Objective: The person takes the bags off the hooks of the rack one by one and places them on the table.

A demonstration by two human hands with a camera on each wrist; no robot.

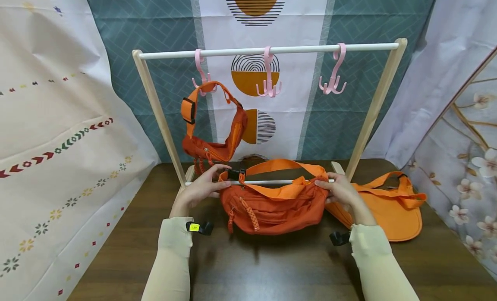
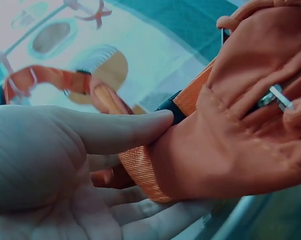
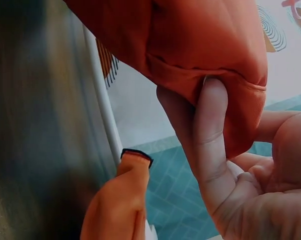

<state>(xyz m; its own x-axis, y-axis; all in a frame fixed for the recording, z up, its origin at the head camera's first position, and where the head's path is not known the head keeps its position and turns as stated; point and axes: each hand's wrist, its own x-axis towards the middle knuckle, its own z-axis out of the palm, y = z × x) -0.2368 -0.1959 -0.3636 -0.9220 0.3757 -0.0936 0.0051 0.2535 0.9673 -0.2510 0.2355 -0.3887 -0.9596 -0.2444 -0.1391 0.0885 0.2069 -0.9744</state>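
A red-orange waist bag [image 1: 275,210] with an orange strap [image 1: 279,164] hangs between both hands in the head view, raised above the table. My left hand [image 1: 203,186] pinches its left end beside the black buckle [image 1: 234,174]; the left wrist view shows the thumb on top and fingers beneath the fabric [image 2: 215,155]. At the other end, my right hand [image 1: 341,191] grips the bag's corner, with fingertips pressed into the fabric [image 3: 205,40] in the right wrist view. Two braided zipper pulls [image 1: 250,214] dangle from the front.
A wood-framed rack [image 1: 365,120] carries several pink hooks [image 1: 268,79] on its white bar. A smaller orange bag [image 1: 215,148] hangs from the left hook. On the brown table [image 1: 128,249], an orange visor-like item [image 1: 396,214] lies at right. Patterned cloths surround the table.
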